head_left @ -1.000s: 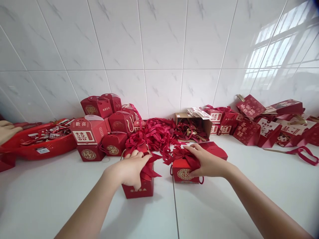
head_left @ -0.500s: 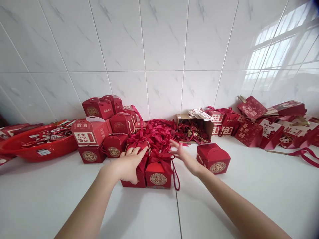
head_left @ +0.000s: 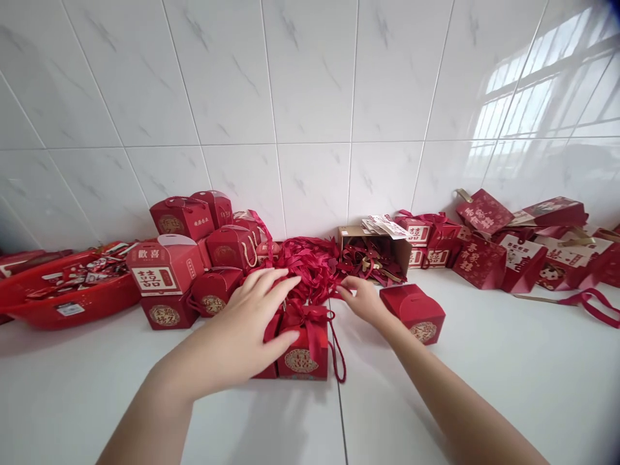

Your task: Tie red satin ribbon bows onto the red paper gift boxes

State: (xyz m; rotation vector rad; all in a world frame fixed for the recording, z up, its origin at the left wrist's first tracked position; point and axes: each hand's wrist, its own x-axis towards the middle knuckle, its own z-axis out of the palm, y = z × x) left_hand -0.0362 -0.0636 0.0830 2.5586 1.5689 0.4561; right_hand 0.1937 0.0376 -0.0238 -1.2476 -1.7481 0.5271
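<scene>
My left hand spreads its fingers over the front red gift boxes and holds nothing. Below it, one box is mostly hidden. Beside that stands a red gift box with a round gold emblem, a ribbon bow on top and a cord handle hanging at its right. My right hand pinches a strand of red ribbon at the right edge of the ribbon pile. Just right of this hand sits another red box with a gold emblem.
Stacked red boxes and a red plastic basin of small packets stand left. Behind is a cardboard box of red and gold pieces with cards on top. More boxes and a loose ribbon lie right, before a tiled wall.
My right hand has closed its fingers on a ribbon strand. My left hand has come nearer the camera, fingers still spread. The view has tilted slightly up and right.
</scene>
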